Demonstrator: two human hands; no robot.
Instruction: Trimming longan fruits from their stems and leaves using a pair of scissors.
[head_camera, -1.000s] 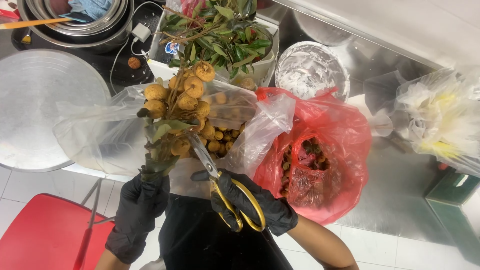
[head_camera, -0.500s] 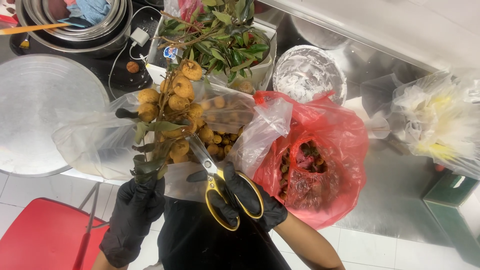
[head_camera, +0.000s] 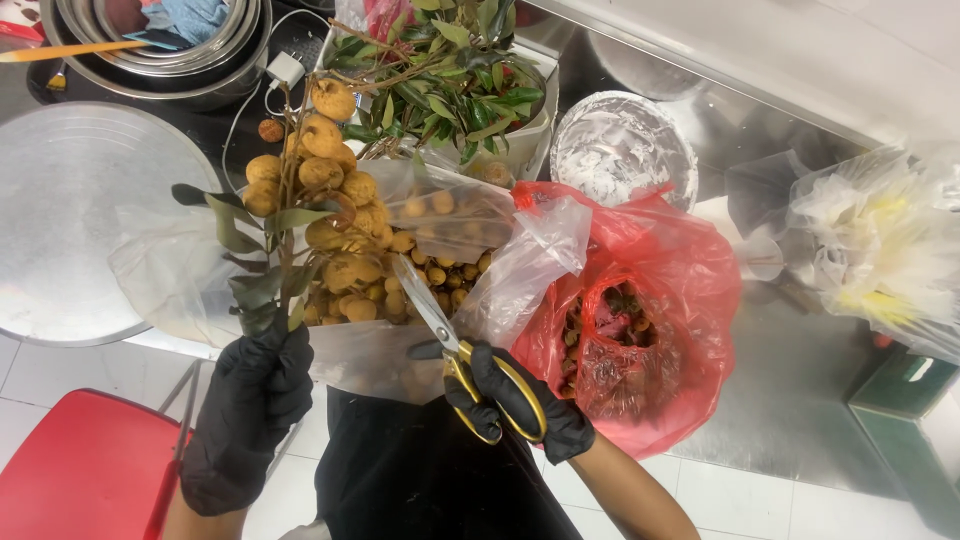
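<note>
Longan bunch (head_camera: 320, 220): our left hand (head_camera: 250, 400) grips its stem. Our right hand (head_camera: 520, 405), fingers through yellow-handled scissors (head_camera: 450, 340), holds the blades at the fruit.

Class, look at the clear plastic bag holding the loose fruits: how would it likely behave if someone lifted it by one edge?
The clear bag looks thin and crumpled, so it would probably sag rather than hold shape. The round loose fruits inside would likely roll toward the lowest corner. Its mouth seems open by the scissors, so some might spill.

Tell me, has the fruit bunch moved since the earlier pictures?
Yes. The fruit bunch in the left hand has shifted left, away from the red bag, over the clear bag.
</note>
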